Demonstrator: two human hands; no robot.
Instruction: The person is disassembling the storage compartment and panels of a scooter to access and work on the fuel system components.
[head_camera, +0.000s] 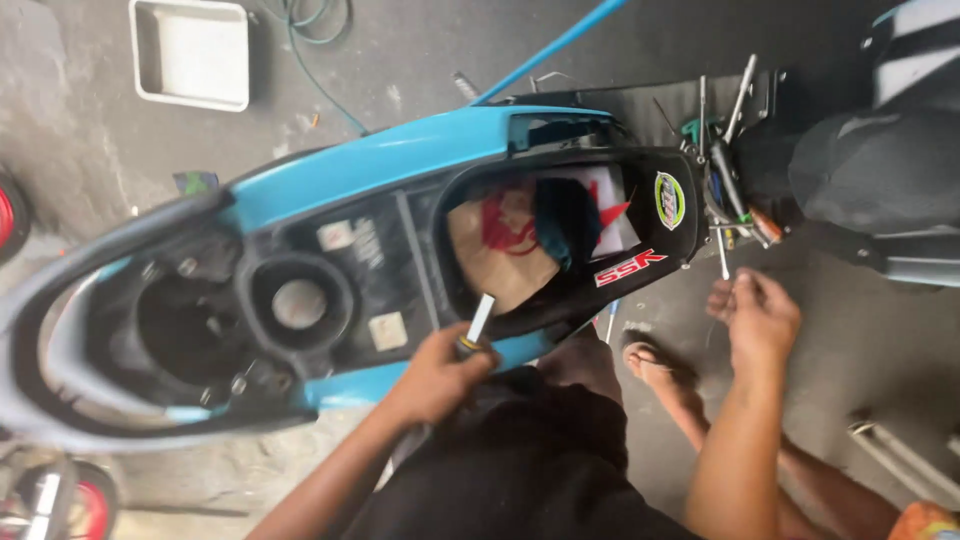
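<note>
Beside the open under-seat storage box of the blue plastic scooter body (400, 150), my left hand (440, 372) is closed around a screwdriver with a yellow-and-black handle (474, 328), its tip pointing up over the black rim. My right hand (760, 315) has the fingers pinched together near a thin metal rod (722, 258); I cannot tell if it holds something.

left hand (435, 375) grips screwdriver (477, 325) at blue scooter (380, 165) underseat bin | right hand (757, 315) near tool cluster (728, 170), far right | white tray (190, 52) far left
</note>
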